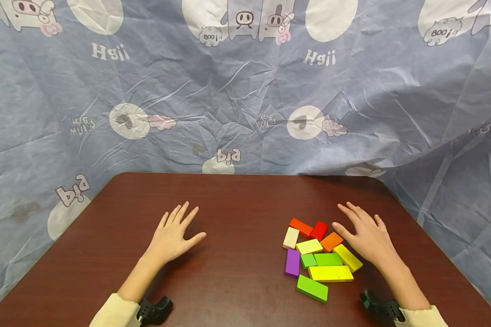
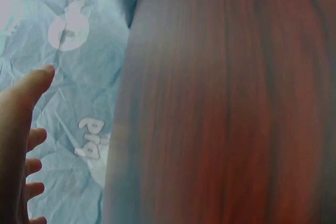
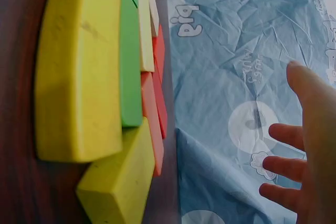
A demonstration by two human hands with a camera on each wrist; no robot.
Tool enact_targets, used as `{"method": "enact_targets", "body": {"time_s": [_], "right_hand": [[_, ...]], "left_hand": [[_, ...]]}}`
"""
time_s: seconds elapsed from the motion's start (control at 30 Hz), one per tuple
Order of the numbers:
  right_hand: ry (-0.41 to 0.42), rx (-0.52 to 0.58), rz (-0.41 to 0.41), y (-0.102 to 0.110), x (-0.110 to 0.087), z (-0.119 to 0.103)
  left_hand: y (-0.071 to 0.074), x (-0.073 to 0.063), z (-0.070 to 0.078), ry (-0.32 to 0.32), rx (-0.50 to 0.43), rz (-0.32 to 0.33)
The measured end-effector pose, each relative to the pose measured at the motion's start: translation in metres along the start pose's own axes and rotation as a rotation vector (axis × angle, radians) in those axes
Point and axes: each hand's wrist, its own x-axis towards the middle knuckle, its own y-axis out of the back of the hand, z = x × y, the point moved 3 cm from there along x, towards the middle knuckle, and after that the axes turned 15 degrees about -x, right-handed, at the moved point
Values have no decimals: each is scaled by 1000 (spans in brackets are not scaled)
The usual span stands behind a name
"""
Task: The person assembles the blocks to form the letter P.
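Observation:
My left hand (image 1: pixel 172 238) hovers over the left part of the brown table with fingers spread, holding nothing. In the left wrist view, that hand's thumb (image 2: pixel 32 85) points up beside the bare wood. Just right of the block group, my right hand (image 1: pixel 367 234) has its fingers extended and holds nothing. Closest to it are an orange block (image 1: pixel 332 242) and a yellow block (image 1: pixel 348 257). The loose group also has a long yellow block (image 1: pixel 331 274), a purple block (image 1: pixel 292 262), a cream block (image 1: pixel 291 238), a red block (image 1: pixel 319 230) and several green ones, including one in front (image 1: pixel 312 288).
The dark brown table (image 1: pixel 237 200) has rounded far corners. Behind it hangs a wrinkled blue-grey cloth (image 1: pixel 212 104) with cartoon prints. A black strap device sits on the left wrist (image 1: pixel 154 311) and another on the right (image 1: pixel 380 309).

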Motion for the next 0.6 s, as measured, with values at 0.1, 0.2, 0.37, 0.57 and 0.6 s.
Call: {"method": "enact_targets", "body": {"time_s": [0.1,0.2,0.37,0.57,0.6], "right_hand": [[6,20,19,-2,-3,-3],[11,34,38,-3,-8,-5],[-7,66,46,-2,-19,-7],[18,97,94,1,-31,-12],[23,101,103,1,-33,-13]], "left_hand": [[-2,0,6,-27,-22,1],[-5,0,14,-57,-64,10],[-14,5,29,-85,-149,46],[-25,11,54,-117,-242,100],[-27,12,60,-130,-258,104]]}}
